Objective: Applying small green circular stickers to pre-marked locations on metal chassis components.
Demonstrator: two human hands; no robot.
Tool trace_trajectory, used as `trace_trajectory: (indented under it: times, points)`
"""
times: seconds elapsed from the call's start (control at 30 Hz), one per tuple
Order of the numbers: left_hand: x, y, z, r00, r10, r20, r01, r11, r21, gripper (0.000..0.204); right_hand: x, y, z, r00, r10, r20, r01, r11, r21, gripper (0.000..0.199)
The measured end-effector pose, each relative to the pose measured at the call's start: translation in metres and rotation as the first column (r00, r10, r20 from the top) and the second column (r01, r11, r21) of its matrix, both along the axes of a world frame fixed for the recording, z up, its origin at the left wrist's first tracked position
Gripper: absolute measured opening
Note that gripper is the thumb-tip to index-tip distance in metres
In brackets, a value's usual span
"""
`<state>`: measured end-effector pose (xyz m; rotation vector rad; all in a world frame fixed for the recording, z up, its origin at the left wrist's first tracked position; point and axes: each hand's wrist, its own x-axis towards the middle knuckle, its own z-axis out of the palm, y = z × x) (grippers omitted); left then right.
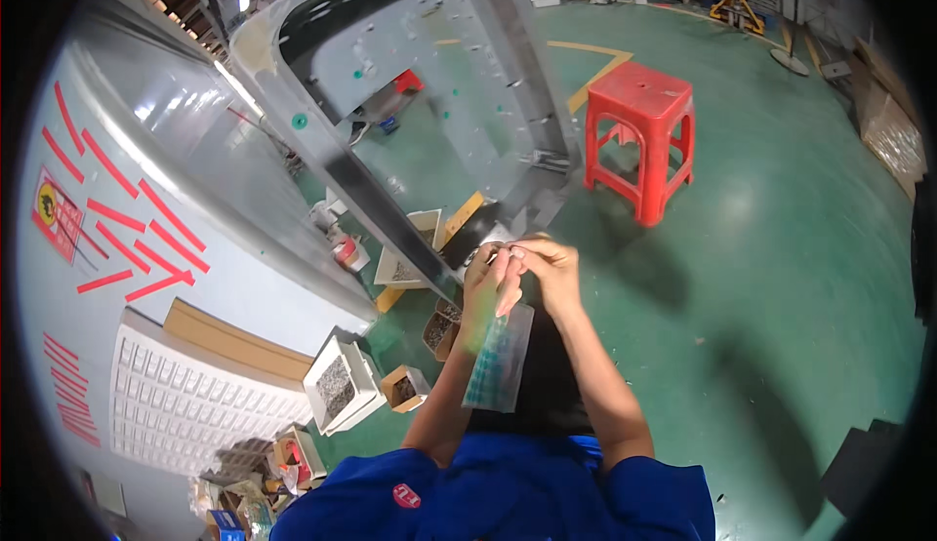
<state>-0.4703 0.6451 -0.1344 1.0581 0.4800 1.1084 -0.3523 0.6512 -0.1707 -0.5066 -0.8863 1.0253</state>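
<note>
Both hands, left hand (485, 282) and right hand (549, 270), pinch the top of a clear plastic strip (500, 360). It hangs limp (likely light, flimsy). Best gripped along its upper edge.

Red stool (639, 131), green floor (781, 278), blue sleeves (508, 492), perhaps a blue-green checked sheet (500, 360).

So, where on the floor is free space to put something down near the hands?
The green floor right of the right hand, between the red stool and the person's arm, is bare. It is crowded left of the left hand: small cardboard boxes of parts sit along the grey metal panel. The plastic strip hangs below the hands.
</note>
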Motion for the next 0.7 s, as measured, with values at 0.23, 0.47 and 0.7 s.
trace_trajectory:
  times: [0.23, 0.47, 0.7]
  points:
    - [0.004, 0.005, -0.003, 0.979, 0.197, -0.057, -0.199, 0.979, -0.035, 0.015, 0.039, 0.029, 0.029, 0.997, 0.042, 0.06, -0.04, 0.999, -0.032, 0.014]
    - [0.027, 0.01, -0.012, 0.905, 0.374, -0.203, -0.352, 0.926, 0.137, 0.011, 0.086, 0.115, 0.14, 0.973, -0.188, 0.137, 0.168, 0.975, 0.144, 0.012]
    - [0.044, -0.007, -0.006, 0.951, 0.2, -0.234, -0.173, 0.976, 0.131, 0.006, 0.121, 0.19, 0.2, 0.554, -0.813, 0.177, 0.728, 0.577, 0.371, 0.012]
